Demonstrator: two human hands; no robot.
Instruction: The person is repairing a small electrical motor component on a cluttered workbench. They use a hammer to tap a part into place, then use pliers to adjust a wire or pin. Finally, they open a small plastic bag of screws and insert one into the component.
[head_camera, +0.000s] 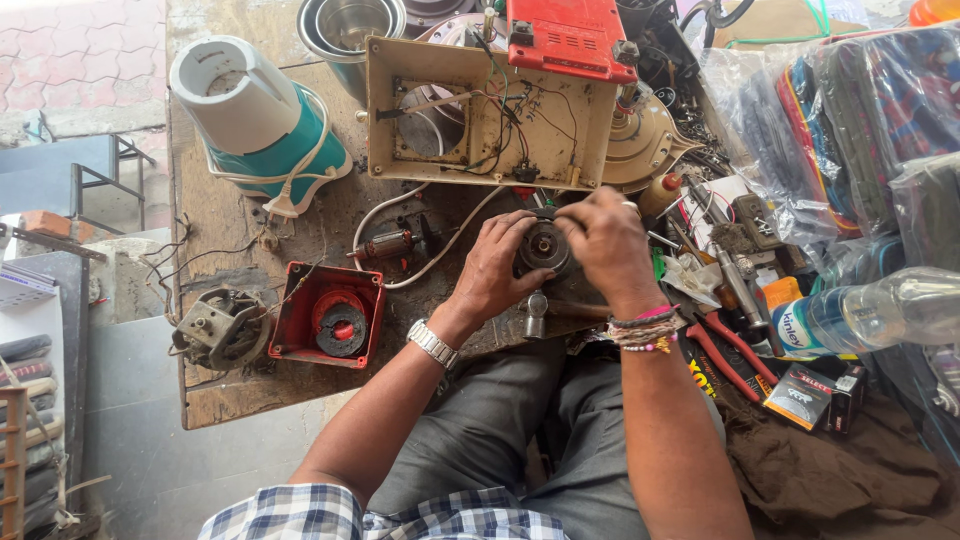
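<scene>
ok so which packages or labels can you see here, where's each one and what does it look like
Small carton: lower right on the dark cloth, flat black box with red and white print.
Bottle label: on the clear plastic bottle lying at the right edge, blue band with white print.
Plastic bags: upper right, clear wrapping over red and blue cases.
No screens or signs show.

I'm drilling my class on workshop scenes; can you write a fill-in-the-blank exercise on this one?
1. Both hands hold a round ____ part.
2. The left hand has a ____ on its wrist.
3. The open square box beside the motor is ____.
4. The mixer base has a ____ top.

Missing: motor; watch; red; white
</scene>
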